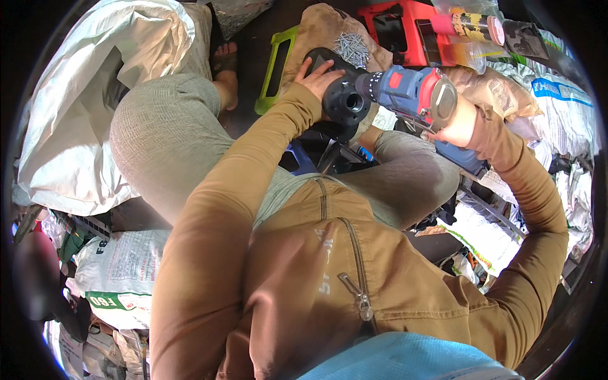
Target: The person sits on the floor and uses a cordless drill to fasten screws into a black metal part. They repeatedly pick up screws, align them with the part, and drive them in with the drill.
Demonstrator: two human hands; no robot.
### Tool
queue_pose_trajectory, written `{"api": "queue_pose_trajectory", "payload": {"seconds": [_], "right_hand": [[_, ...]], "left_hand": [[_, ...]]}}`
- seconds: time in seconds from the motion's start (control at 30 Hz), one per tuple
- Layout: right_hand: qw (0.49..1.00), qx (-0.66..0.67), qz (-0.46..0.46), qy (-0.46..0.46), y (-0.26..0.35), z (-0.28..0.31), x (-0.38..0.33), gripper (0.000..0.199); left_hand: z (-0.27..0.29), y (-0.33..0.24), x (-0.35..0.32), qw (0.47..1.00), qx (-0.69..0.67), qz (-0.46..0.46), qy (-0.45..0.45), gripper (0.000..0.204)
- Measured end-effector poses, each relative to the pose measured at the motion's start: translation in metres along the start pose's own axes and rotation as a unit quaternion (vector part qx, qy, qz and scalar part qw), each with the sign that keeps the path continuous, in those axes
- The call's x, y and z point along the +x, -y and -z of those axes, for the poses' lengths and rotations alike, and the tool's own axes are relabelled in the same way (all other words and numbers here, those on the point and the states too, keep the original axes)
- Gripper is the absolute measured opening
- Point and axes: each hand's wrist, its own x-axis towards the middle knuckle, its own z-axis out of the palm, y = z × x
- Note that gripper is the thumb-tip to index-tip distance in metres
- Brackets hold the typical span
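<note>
At one o'clock, the left hand [318,80] spreads its fingers over a black round part [341,101]; I cannot tell if it grips. The right hand [460,123] clamps a blue drill [411,92] at the part's three o'clock. Weak steadying could let the part twist under torque.

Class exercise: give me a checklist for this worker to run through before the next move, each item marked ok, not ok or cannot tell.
1. Drill held in the right hand: ok.
2. Left hand on the black part: ok.
3. Left fingers well away from the drill's nose: not ok, they lie close by.
4. Drill tip properly seated: cannot tell, it is hidden.
5. Screws nearby: ok, piled on the brown cloth.
</note>
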Motion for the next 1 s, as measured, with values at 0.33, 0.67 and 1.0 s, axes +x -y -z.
{"api": "queue_pose_trajectory", "payload": {"seconds": [0.33,0.67,1.0], "right_hand": [[0.997,-0.035,0.066,0.006,-0.019,-0.020,0.004,0.036],[0.996,-0.048,0.072,-0.019,-0.020,-0.026,0.008,0.036],[0.805,0.418,-0.418,-0.055,0.066,-0.006,0.004,0.039]], "left_hand": [[-0.008,0.002,-0.001,0.999,0.010,-0.013,-0.044,0.086],[0.000,-0.002,-0.001,1.000,0.011,-0.004,-0.003,0.094],[0.005,-0.006,-0.003,0.999,0.035,0.022,0.004,0.097]]}}
